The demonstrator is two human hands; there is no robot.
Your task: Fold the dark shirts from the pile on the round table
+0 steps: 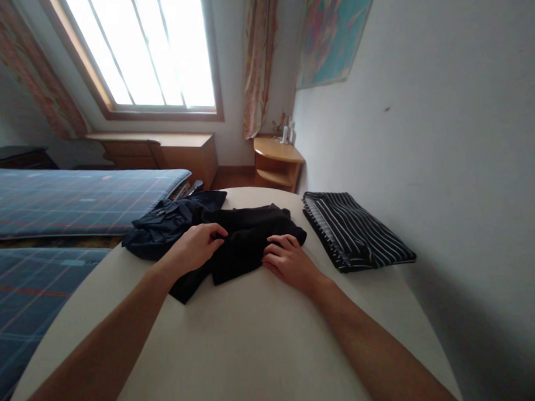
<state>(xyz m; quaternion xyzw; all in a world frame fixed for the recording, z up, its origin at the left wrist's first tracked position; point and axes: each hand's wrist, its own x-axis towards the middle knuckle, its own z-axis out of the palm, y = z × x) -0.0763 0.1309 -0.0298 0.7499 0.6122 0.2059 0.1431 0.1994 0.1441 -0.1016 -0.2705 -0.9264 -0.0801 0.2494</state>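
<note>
A crumpled black garment [244,237] lies on a pale round table [254,340]. My left hand [198,245] rests on its left part, fingers curled and pinching the cloth. My right hand [287,259] sits at the garment's right edge, fingers bent and gripping the fabric there. A dark navy garment [165,223] lies bunched just behind and left of the black one, partly under it.
A folded black-and-white striped cloth [354,230] lies on the table's right side near the white wall. Two beds with blue plaid covers [66,196] stand at left. A wooden corner shelf [277,160] and a desk sit under the window.
</note>
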